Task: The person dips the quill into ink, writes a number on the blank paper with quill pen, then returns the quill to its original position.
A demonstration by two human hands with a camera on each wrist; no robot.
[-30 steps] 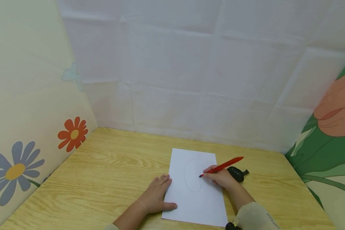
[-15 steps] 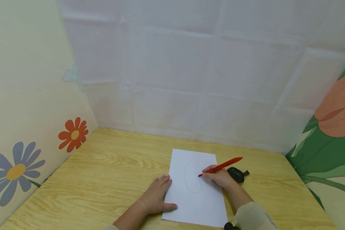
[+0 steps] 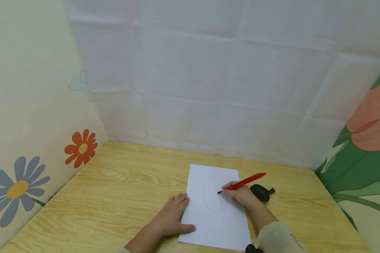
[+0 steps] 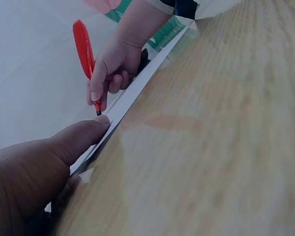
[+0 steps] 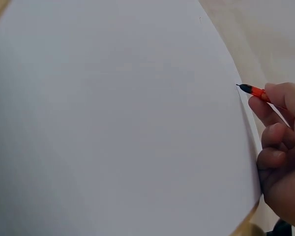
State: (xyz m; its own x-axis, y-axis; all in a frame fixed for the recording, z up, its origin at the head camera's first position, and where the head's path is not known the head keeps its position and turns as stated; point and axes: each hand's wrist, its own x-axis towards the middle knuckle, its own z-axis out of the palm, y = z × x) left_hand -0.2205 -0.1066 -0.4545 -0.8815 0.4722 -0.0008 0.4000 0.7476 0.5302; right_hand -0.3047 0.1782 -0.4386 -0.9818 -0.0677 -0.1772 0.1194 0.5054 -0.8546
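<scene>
A white sheet of paper (image 3: 216, 230) lies on the wooden table, with a thin curved outline (image 3: 203, 193) drawn on it. My right hand (image 3: 242, 196) pinches a red pen with a feather-shaped top (image 3: 250, 179) between thumb and fingers. The pen's dark tip is at the paper, right of the curve's left side. My left hand (image 3: 172, 218) rests on the sheet's left edge, fingers spread and thumb lying over the paper. In the left wrist view that thumb (image 4: 81, 137) lies along the sheet's edge, the pen (image 4: 82, 49) standing beyond it.
Behind my right hand sits a rounded black object (image 3: 260, 192) with a short tab. Another small black item (image 3: 252, 248) shows by my right sleeve. A white cloth (image 3: 183, 77) hangs at the table's back, and flower-printed panels (image 3: 38, 116) flank both sides.
The pen and my right fingertips have shifted slightly left and up across the paper. My left hand stays in place on the sheet.
</scene>
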